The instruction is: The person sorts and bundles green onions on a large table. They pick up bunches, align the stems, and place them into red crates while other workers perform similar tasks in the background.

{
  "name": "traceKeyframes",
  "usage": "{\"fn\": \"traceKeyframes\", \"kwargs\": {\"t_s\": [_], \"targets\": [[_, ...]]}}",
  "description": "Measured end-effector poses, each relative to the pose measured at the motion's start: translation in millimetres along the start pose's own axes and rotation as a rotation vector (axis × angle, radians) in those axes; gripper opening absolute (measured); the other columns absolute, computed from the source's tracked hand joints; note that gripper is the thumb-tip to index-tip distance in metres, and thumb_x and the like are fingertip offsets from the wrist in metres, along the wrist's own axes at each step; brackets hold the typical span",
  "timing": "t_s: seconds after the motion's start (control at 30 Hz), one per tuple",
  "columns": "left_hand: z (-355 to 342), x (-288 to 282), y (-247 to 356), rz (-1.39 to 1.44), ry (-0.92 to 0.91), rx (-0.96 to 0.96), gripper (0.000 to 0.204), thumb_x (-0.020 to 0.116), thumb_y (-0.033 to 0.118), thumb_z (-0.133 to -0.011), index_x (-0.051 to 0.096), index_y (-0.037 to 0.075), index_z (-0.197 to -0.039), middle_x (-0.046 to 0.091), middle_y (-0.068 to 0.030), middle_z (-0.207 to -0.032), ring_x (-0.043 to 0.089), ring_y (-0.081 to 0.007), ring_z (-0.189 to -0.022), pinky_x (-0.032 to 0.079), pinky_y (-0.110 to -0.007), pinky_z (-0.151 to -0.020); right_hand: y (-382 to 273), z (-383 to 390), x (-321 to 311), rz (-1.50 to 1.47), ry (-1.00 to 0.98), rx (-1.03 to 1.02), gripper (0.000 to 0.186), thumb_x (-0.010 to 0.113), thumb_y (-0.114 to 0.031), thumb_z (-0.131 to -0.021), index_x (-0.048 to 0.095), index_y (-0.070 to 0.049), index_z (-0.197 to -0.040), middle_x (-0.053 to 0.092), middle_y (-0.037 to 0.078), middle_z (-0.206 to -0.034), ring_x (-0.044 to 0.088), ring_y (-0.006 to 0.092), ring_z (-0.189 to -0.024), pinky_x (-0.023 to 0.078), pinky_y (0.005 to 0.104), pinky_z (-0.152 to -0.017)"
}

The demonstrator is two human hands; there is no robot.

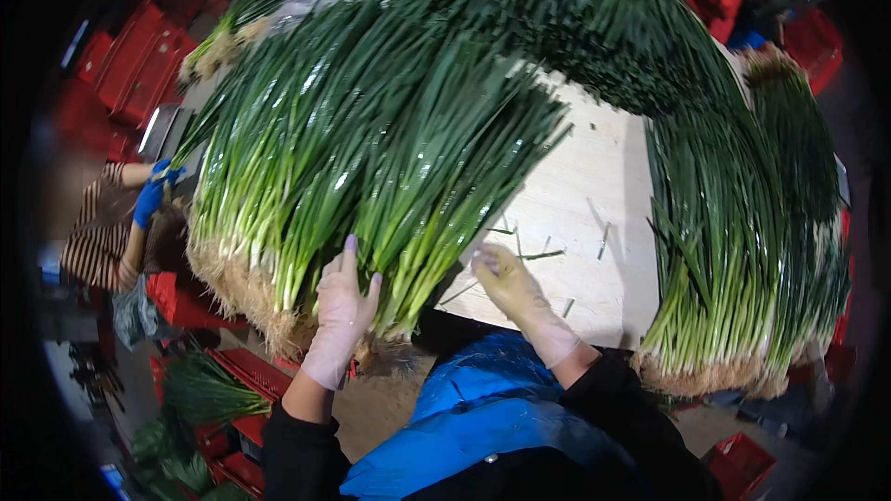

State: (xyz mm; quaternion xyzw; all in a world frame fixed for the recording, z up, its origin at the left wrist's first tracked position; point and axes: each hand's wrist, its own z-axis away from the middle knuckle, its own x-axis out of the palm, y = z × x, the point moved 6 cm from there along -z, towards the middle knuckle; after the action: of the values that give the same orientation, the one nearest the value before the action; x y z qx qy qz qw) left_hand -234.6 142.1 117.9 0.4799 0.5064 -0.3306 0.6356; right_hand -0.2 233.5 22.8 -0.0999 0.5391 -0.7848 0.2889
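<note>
A thick heap of spring onions (306,139) covers the left part of the table, pale roots toward me and dark green leaves pointing away. My left hand (343,308), in a thin whitish glove, lies against the white stalks near the roots. Its index finger and thumb are stretched apart, and it grips nothing that I can see. My right hand (516,289), gloved too, hovers by the heap's right edge above the pale board. Its fingers are curled together; whatever is inside them, if anything, is hidden.
More spring onions (715,232) line the right side, and others (575,9) the far side. Leaf scraps (603,239) dot the pale tabletop (617,288). At the left, a person's blue-gloved hand (153,193) touches leaves. Red crates (738,464) stand around on the floor.
</note>
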Motion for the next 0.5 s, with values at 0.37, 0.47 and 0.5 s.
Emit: {"fn": "traceKeyframes", "kwargs": {"t_s": [0.37, 0.47, 0.5], "targets": [[41.8, 66.0, 133.0, 0.341, -0.187, 0.498, 0.055, 0.066, 0.009, -0.078, 0.047, -0.003, -0.128, 0.055, -0.0244, -0.117, 0.053, -0.0406, -0.107, 0.043, -0.043, -0.094, 39.6, -5.0, -11.7, 1.171, -0.139, -0.247, 0.063, 0.044, -0.038, -0.093, 0.026, -0.011, -0.147, 0.022, 0.016, -0.153, 0.012, 0.0279, -0.144, 0.005, 0.0469, -0.117], [52.1, 82.3, 143.7, 0.406, -0.249, 0.464, 0.052, 0.064, 0.009, -0.080, 0.048, -0.004, -0.127, 0.057, -0.0256, -0.114, 0.055, -0.0416, -0.104, 0.044, -0.044, -0.093, 49.7, 55.0, -29.0, 1.166, -0.201, -0.355, 0.060, 0.043, -0.037, -0.094, 0.032, -0.005, -0.144, 0.029, 0.014, -0.151, 0.024, 0.0279, -0.141, 0.013, 0.0444, -0.116], [55.8, 86.0, 145.0, 0.428, -0.261, 0.447, 0.052, 0.064, 0.010, -0.080, 0.048, -0.004, -0.127, 0.057, -0.0258, -0.113, 0.055, -0.0419, -0.104, 0.044, -0.044, -0.092, 53.3, 71.0, -43.0, 1.100, -0.212, -0.338, 0.060, 0.044, -0.038, -0.094, 0.033, -0.005, -0.143, 0.030, 0.014, -0.150, 0.026, 0.0281, -0.140, 0.015, 0.0442, -0.116]]}}
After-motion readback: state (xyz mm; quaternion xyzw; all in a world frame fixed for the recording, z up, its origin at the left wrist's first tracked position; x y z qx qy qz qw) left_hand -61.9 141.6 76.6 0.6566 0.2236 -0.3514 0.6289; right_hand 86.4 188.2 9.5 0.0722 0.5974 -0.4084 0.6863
